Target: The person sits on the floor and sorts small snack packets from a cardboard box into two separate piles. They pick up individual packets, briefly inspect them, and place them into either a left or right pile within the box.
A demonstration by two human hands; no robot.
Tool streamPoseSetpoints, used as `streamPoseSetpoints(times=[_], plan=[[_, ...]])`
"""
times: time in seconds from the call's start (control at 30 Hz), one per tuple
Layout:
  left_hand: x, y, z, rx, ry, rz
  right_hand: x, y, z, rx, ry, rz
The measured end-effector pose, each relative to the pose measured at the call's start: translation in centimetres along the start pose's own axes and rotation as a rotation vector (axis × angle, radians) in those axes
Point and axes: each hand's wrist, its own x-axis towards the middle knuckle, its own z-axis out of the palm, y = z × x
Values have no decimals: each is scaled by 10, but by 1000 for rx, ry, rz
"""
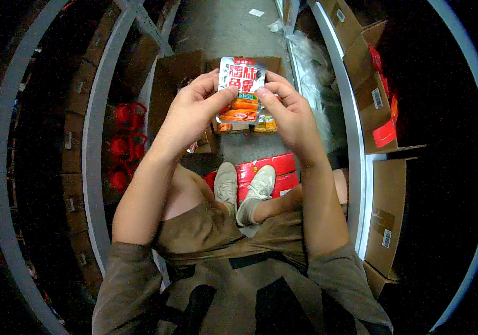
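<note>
Left hand [197, 106] and right hand [293, 110] of mine, seen from the head camera, are both closed on one small foil packet [243, 100]: my left thumb lies across its front near the left edge, my right thumb presses the right edge, and other fingers curl behind it (how they sit back there, I cannot tell). The packet's printed face is turned toward me, its top end pointing away, white and red above, orange below, and it is held up over the floor [219, 33]. Going by what shows, I judge the taking-up done, with the packet firmly in my grip; its edges look whole, so no opening of it seems made, and putting it down remains undone. Beyond it, lower down, stands an open cardboard box [274, 62], with yellow packets [267, 124] showing just right of the held one's lower corner. Red packs [279, 166] lie around my shoes [226, 181].
</note>
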Motion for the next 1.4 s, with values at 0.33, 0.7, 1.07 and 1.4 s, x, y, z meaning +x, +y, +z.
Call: streamPoseSetpoints(times=[0.33,0.7,1.07,1.4], plan=[[12,2,-28,781,-12,123,8,7,-10,-237,178,117],[78,-74,-21,422,-331,-155,17,60,-15,-370,155,115],[197,-301,-16,963,-226,-578,24,47,-22,-317,247,314],[139,-400,39,651,97,-895,35,59,-10,-150,200,496]])
